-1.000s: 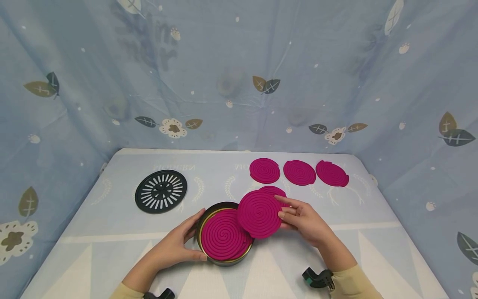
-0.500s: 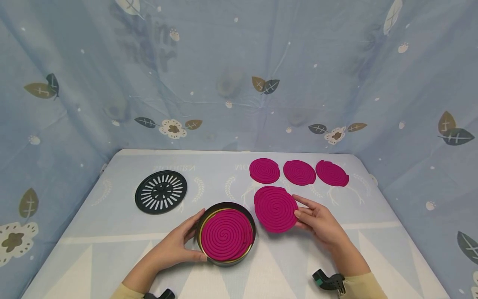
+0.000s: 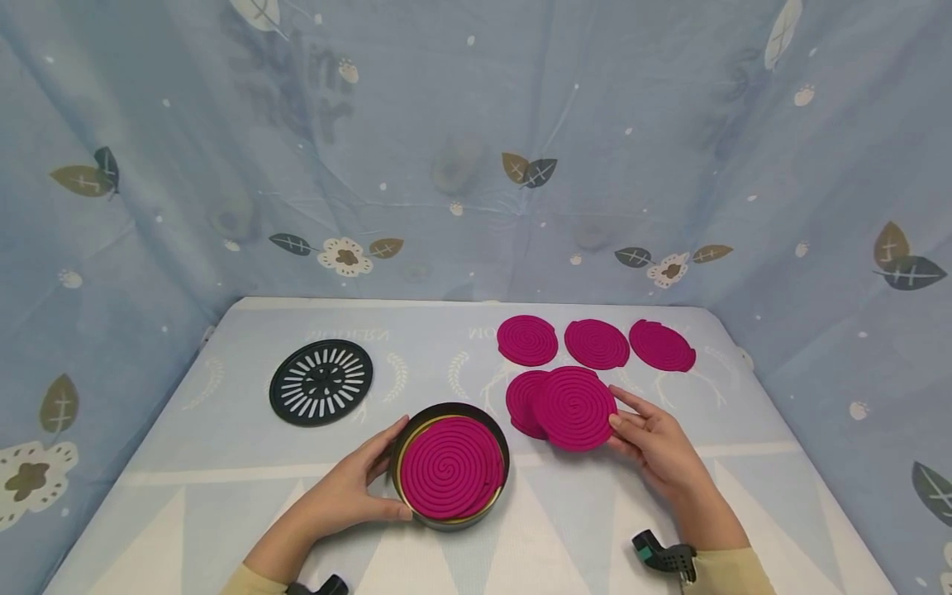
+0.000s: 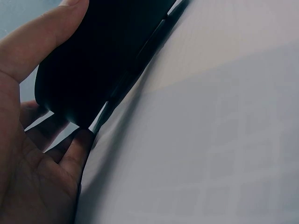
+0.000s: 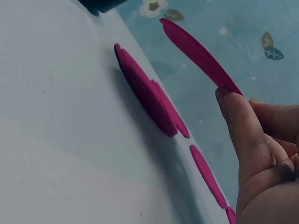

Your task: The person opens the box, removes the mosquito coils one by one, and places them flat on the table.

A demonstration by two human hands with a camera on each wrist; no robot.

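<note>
My right hand (image 3: 654,446) pinches the right edge of a magenta mosquito coil (image 3: 574,409). In the right wrist view, this coil (image 5: 196,51) is seen nearly edge-on and raised off the table between thumb and fingers. From the head, it overlaps another mosquito coil (image 3: 523,405) lying on the table. My left hand (image 3: 353,487) grips the left side of a round dark tin (image 3: 446,525), thumb in front and fingers behind. More coils (image 3: 449,467) lie in the tin, overlapping. The left wrist view shows the tin's side (image 4: 103,51) in dark shadow.
A black slotted round lid (image 3: 321,383) lies at the back left. Three more coils (image 3: 597,344) lie in a row at the back right of the table (image 3: 223,512). Blue patterned curtain (image 3: 476,149) surrounds the table's back and sides.
My right hand has carried the pinched coil from beside the tin's right edge to the right and slightly back, uncovering the coil beneath. My left hand and the tin have stayed put.
</note>
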